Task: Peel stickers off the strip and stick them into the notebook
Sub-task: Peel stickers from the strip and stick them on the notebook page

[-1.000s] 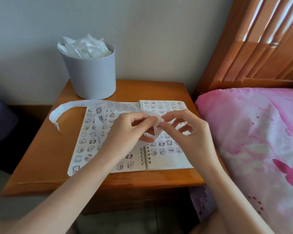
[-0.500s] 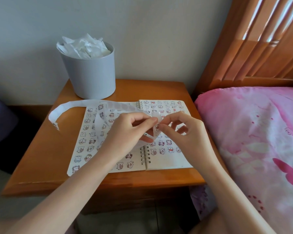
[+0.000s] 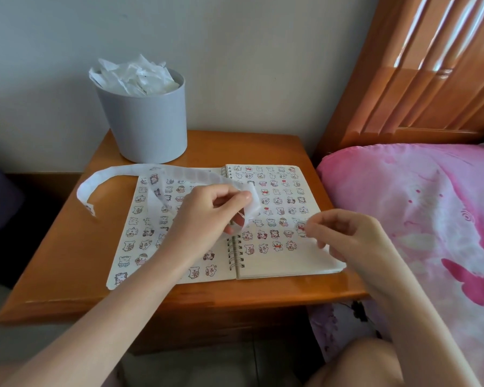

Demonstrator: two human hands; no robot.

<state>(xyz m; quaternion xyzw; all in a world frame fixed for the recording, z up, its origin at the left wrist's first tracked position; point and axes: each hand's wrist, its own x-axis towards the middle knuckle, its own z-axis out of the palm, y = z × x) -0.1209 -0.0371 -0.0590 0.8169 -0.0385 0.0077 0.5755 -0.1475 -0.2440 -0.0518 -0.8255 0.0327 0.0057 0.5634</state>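
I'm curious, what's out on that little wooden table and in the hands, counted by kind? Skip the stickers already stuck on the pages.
Notebook: 1, open
Sticker strip: 1, held by the left hand
Peeled sticker: 1, pinched by the right hand
Grey bin: 1, full of crumpled paper
Total: 4

1. A grey round bin [image 3: 143, 127] full of white paper scraps [image 3: 134, 76] fills the back left corner of the brown wooden worktop [image 3: 67, 261].
2. A long white paper strip [image 3: 118, 174] loops over the left page of the open ring notebook [image 3: 291, 263] and the wood beside it.
3. Bare wood lies in front of that loop and right of the bin.
4. The pink bed [image 3: 417, 205] shuts off the right side.
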